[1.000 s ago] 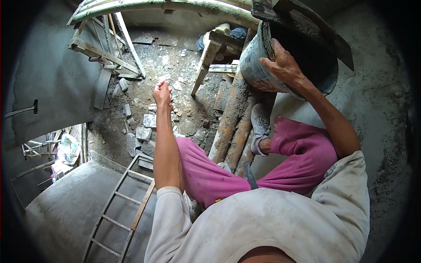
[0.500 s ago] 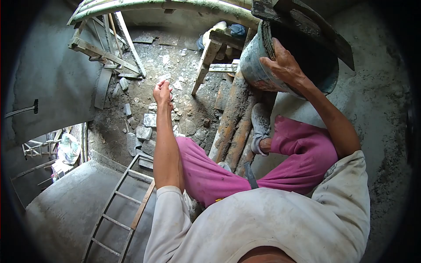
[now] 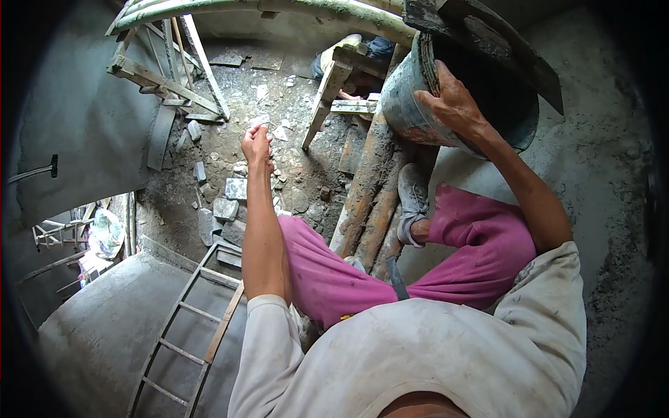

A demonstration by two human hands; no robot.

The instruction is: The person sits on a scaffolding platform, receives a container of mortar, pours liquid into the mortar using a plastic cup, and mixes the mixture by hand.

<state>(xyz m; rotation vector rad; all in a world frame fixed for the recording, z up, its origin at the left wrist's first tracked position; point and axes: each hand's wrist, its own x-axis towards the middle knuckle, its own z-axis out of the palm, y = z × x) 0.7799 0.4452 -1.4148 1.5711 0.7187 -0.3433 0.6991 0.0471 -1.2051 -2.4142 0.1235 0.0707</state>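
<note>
My left hand (image 3: 257, 145) is held out over the rubble floor with its fingers curled together; whether anything small is between them cannot be made out. At the upper right, my right hand (image 3: 454, 102) lies on the rim of a large grey bucket (image 3: 411, 104), its thumb outside and its fingers against a layered, dirty edge piece (image 3: 426, 64). The bucket is tilted, with a dark interior. Across its top lie mud-stained boards (image 3: 512, 49).
Wooden poles (image 3: 369, 191) run beside my shoe. A wooden trestle (image 3: 323, 104) stands ahead, with a person (image 3: 348, 50) partly visible behind it. Concrete blocks (image 3: 226, 208) lie left of my knee. A metal ladder (image 3: 182, 352) leans at lower left; bamboo poles (image 3: 279, 8) cross the top.
The person behind the trestle has shifted, and an arm now shows low beside it. The view has moved very slightly. My hands keep their places.
</note>
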